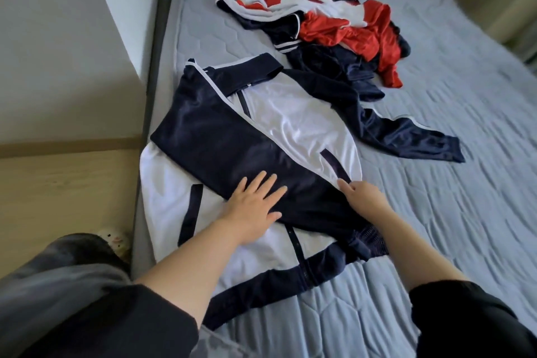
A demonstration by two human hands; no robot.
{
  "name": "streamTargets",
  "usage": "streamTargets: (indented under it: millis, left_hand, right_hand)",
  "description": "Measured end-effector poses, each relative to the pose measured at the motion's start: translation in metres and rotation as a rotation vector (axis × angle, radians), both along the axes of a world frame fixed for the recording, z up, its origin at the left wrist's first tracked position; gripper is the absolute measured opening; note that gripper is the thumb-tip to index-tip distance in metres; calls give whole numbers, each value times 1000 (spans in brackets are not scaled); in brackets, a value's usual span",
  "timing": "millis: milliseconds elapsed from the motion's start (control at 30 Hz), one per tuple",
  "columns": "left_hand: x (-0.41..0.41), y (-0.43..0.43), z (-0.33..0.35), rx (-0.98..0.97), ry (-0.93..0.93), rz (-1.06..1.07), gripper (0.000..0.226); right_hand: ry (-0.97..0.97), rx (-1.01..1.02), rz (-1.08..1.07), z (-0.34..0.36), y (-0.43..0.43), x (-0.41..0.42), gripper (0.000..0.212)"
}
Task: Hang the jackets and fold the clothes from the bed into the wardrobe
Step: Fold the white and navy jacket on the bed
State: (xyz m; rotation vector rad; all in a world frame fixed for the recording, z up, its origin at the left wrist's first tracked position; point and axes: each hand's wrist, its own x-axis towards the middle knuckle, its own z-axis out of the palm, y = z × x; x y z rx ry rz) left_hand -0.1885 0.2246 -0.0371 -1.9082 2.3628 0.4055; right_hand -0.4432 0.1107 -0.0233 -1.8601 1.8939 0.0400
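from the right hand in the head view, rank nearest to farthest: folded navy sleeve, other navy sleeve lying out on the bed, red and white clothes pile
1. Folded navy sleeve: right hand pinches its edge, across the white jacket front.
2. Outstretched navy sleeve: beyond the hand, to the right on the mattress.
3. Red and white clothes pile: farthest, up the bed.

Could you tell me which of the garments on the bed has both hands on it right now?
The navy and white jacket spread flat nearest the person: the left hand presses its folded sleeve, the right hand pinches it. The red, white and navy heap lies untouched.
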Motion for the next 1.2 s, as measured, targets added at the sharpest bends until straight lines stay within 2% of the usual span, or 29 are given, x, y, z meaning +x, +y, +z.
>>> streamTargets:
  millis: [67, 133, 167, 233, 333, 400, 433, 467, 533, 567, 600, 633, 667, 733, 800, 867, 967, 1000, 1033, 1100, 1200]
  left_hand:
    - [-7, 3, -7, 84, -17, -6, 60]
    - [-4, 3, -10, 81, -12, 9, 61]
    - [-2, 3, -11, 75, 1, 20, 63]
    - [3, 3, -10, 84, 31, 28, 69]
    - [2, 6, -7, 119, 91, 46, 80]
    - [0, 4, -1, 186, 210, 84, 84]
    - [-2, 1, 4, 266, 350, 127, 84]
    - [-2, -2, 10, 382, 612, 226, 82]
    - [3, -8, 26, 615, 1338, 568, 65]
    - [11, -10, 30, 633, 1646, 742, 51]
    - [21, -9, 33, 608, 1868, 881, 41]
    - [31, -8, 33, 570, 1983, 980, 38]
    - [40, -7, 31, 544, 2028, 1040, 40]
    - [53, -3, 27, 554, 2021, 1095, 50]
    - [52, -2, 25, 589, 1850, 1106, 47]
    - [43, -3, 25, 585, 1556, 1036, 38]
    - [30, -5, 21, 465, 1101, 841, 46]
    - [26, -6, 20, 432, 1014, 796, 48]
    - [23, -5, 21, 415, 986, 790, 48]
    - [23, -4, 25, 438, 1088, 851, 37]
    - [29, -2, 34, 558, 1393, 973, 32]
  right_hand:
    - [-62, 62, 6, 2, 2, -10, 47]
    - [-162, 119, 7, 3, 2, -16, 17]
    - [-223, 166, 13, 6, 1, -16, 12]
    - [-284, 249, 1, 15, -3, -13, 29]
    - [-306, 278, -24, 38, -13, 1, 42]
    - [-496, 393, -63, 57, -16, 18, 49]
    - [-669, 491, -102, 65, -16, 27, 52]
    - [-880, 608, -141, 72, -16, 35, 55]
    - [-1242, 792, -167, 81, -15, 47, 67]
    - [-1338, 825, -146, 83, -14, 53, 69]
    - [-1365, 802, -118, 82, -12, 60, 63]
    - [-1313, 709, -97, 77, -10, 66, 52]
    - [-1181, 566, -82, 71, -7, 73, 42]
    - [-779, 264, 37, 58, -4, 80, 43]
    - [-508, 166, 188, 48, -2, 84, 52]
    - [-385, 166, 318, 43, 0, 89, 51]
    - [-231, 139, 495, 38, -2, 96, 37]
    - [-173, 129, 535, 37, -5, 98, 31]
    - [-128, 124, 568, 37, -9, 98, 23]
    - [-129, 120, 574, 40, -17, 97, 10]
    - [-397, 128, 379, 46, -24, 90, 6]
